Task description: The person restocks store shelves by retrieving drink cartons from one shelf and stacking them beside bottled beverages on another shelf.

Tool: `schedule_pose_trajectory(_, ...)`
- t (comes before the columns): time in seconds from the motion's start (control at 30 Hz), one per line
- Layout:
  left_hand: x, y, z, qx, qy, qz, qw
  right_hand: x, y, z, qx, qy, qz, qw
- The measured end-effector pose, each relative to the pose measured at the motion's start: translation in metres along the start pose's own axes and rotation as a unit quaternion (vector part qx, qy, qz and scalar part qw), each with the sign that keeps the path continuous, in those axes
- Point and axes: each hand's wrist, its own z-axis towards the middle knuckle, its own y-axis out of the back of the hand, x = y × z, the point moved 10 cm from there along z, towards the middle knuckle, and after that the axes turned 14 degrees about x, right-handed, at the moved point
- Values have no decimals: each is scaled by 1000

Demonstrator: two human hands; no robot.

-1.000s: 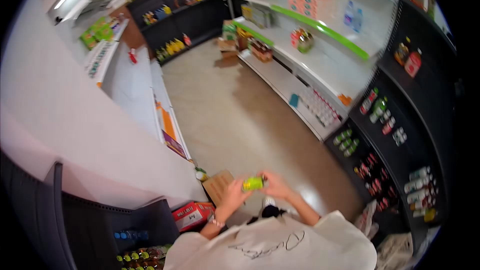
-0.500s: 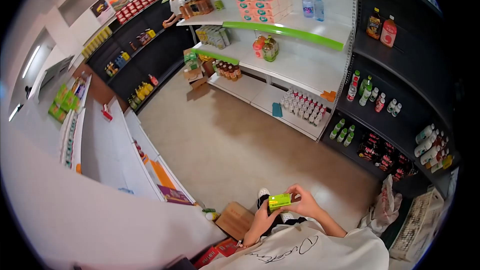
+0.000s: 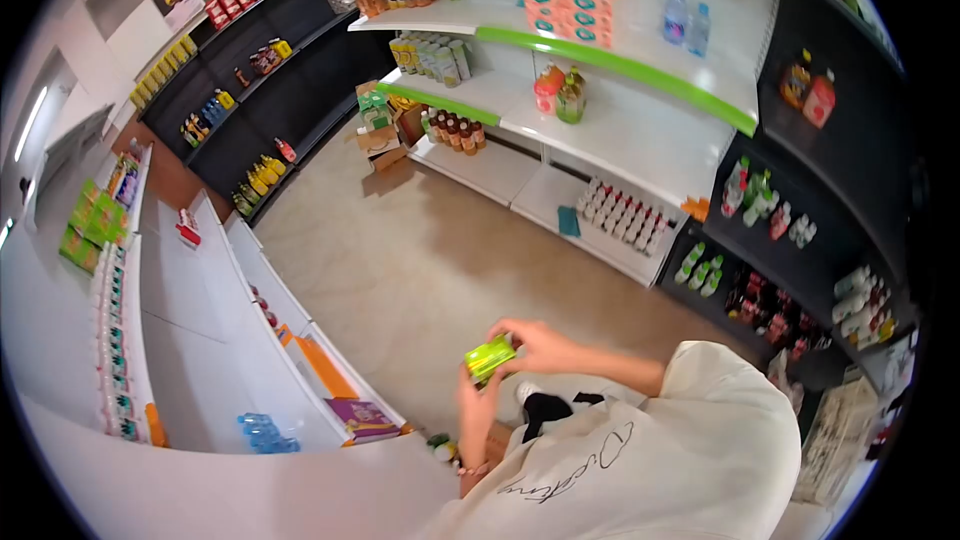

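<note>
A small bright green box is held out in front of my body, slightly tilted. My left hand grips it from below at its near left side. At its right side, the fingers of my right hand are bent around the box's edge. Fine print on the box is too small to read. Below the hands are my shoe and part of a dark trouser leg.
White shelving with green edging stands ahead, holding tissue packs and bottles. A white shelf runs along my left with blue bottles on it. Dark shelves rise at right. Cardboard boxes sit on the floor beyond.
Both hands have moved left and slightly up in view with the green box, which is now more tilted. The camera view has shifted, and the person at the back is out of sight.
</note>
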Motion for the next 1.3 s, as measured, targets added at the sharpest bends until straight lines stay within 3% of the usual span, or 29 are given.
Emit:
schedule_pose_trajectory(0.17, 12, 65, 9, -73, -3, 12, 997, -3, -30, 70, 27, 83, 65, 994)
schedule_pose_trajectory(0.23, 4, 74, 13, -81, -7, 77, 994, -23, -40, 82, 45, 26, 78, 996)
schedule_pose_trajectory(0.4, 39, 82, -2, -112, 51, -58, 991, -18, -55, 92, 62, -14, 153, 986)
schedule_pose_trajectory(0.47, 37, 88, -4, -130, 31, -123, 983, -25, -68, 99, 98, -45, 152, 982)
schedule_pose_trajectory(0.67, 67, 98, 6, -146, 81, -146, 975, -60, -85, 122, 152, -99, 196, 964)
schedule_pose_trajectory(0.77, 55, 108, 36, -138, 56, -171, 974, -65, -76, 146, 183, -105, 237, 948)
schedule_pose_trajectory(1.0, 47, 165, 106, -155, 72, -187, 967, -85, -58, 228, 154, -76, 270, 947)
schedule_pose_trajectory(1.07, 50, 192, 128, -174, 76, -114, 975, -94, -51, 273, 168, -97, 256, 947)
schedule_pose_trajectory(1.17, 31, 245, 171, -202, 56, -51, 976, -81, -31, 338, 134, -12, 194, 972)
schedule_pose_trajectory(1.23, 24, 267, 204, -183, 75, -108, 974, -74, -15, 371, 121, -32, 245, 961)
schedule_pose_trajectory(1.3, -5, 296, 241, -191, 16, -62, 979, -60, 2, 407, 108, 2, 278, 954)
